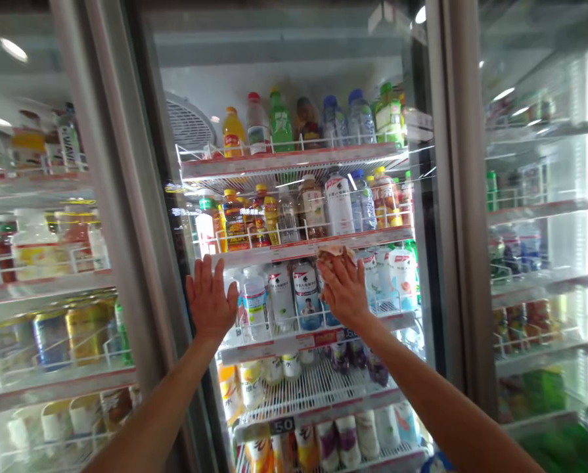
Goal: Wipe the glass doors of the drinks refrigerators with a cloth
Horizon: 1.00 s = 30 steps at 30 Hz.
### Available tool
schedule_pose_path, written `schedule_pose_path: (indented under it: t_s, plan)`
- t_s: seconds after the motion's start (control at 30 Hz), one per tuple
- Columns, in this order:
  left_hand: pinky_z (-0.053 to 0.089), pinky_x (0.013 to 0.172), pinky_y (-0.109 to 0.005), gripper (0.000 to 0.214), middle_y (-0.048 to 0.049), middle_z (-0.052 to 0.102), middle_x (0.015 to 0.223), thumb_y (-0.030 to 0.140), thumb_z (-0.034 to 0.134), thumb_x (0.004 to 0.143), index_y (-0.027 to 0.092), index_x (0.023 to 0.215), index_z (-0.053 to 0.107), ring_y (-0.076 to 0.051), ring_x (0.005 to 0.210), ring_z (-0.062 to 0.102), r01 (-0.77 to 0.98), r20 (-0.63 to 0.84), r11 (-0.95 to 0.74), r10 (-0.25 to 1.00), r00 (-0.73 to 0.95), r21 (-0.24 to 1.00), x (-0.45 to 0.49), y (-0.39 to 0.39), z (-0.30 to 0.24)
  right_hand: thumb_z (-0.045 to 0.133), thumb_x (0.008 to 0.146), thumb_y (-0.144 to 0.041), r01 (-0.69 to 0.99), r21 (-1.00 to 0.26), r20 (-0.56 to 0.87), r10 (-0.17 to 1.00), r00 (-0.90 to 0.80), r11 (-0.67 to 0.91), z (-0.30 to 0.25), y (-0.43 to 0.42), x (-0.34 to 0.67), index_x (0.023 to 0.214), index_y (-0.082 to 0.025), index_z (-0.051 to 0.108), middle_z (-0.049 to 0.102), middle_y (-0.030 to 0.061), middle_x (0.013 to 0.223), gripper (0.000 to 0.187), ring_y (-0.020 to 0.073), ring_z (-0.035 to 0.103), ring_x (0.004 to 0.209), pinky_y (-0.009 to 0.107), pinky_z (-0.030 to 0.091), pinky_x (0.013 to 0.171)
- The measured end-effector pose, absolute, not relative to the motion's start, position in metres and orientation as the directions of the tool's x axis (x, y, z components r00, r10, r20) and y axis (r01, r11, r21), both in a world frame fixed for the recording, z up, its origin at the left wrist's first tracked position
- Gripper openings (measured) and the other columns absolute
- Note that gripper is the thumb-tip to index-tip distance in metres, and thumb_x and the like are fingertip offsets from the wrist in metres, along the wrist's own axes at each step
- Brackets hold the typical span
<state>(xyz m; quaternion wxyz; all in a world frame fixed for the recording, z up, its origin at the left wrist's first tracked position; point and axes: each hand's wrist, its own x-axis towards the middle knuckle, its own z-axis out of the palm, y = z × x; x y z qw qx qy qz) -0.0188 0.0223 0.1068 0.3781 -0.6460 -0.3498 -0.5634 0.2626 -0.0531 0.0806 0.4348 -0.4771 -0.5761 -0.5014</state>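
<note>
A glass door (284,59) of a drinks fridge stands in front of me, with lit shelves behind it. My left hand (211,299) is raised near the left side of the glass, its fingers stretched out and nothing in it. My right hand (345,289) presses a crumpled, pale brownish cloth (336,250) against the glass, level with the third shelf. Part of the cloth is hidden under the palm and fingers. Several bottles with white labels (307,292) stand behind the glass between the two hands.
Metal door frames run up on the left (126,197) and right (464,197). Beyond them, neighbouring fridge doors show cans (84,332) and more bottles (527,246). Upper shelves hold coloured bottles (280,121); lower ones carry yogurt-like drinks (347,443). Lights reflect in the glass.
</note>
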Motion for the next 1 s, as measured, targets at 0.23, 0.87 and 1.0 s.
schedule_pose_path:
  t_s: [0.23, 0.87, 1.0]
  plan:
    - [0.015, 0.112, -0.048, 0.053, -0.0137, 0.029, 0.146, 0.034, 0.039, 0.089, 0.018, 0.139, 0.032, -0.023, 0.139, 0.016, 0.876, 0.993, -0.478, 0.045, 0.105, -0.071, -0.017, 0.020, 0.108, 0.037, 0.087, -0.026, 0.978, -0.209, 0.969, -0.134, 0.208, 0.010, 0.102, -0.052, 0.300, 0.140, -0.024, 0.033, 0.030, 0.0106, 0.146, 0.053, 0.0287, 0.023, 0.136, 0.055, 0.022, 0.106]
    - [0.008, 0.113, -0.049, 0.054, -0.0142, 0.022, 0.149, 0.032, 0.043, 0.087, 0.015, 0.137, 0.033, -0.025, 0.140, 0.008, 0.846, 0.983, -0.531, 0.133, 0.129, -0.039, 0.015, -0.002, 0.092, 0.049, 0.082, -0.027, 0.952, 0.293, 0.943, 0.134, -0.304, 0.093, 0.059, -0.058, 0.244, 0.129, -0.031, 0.047, 0.040, 0.0044, 0.140, 0.047, 0.0255, 0.024, 0.135, 0.051, 0.018, 0.110]
    - [0.008, 0.114, -0.045, 0.047, -0.0109, 0.033, 0.145, 0.028, 0.045, 0.086, 0.019, 0.132, 0.042, -0.022, 0.140, 0.012, 0.800, 0.940, -0.555, 0.089, 0.331, -0.229, 0.037, -0.015, 0.065, 0.047, 0.083, -0.026, 0.981, 0.192, 0.972, 0.137, -0.188, -0.011, 0.042, -0.071, 0.289, 0.128, -0.029, 0.047, 0.042, 0.0078, 0.138, 0.045, 0.0280, 0.033, 0.131, 0.055, 0.021, 0.107]
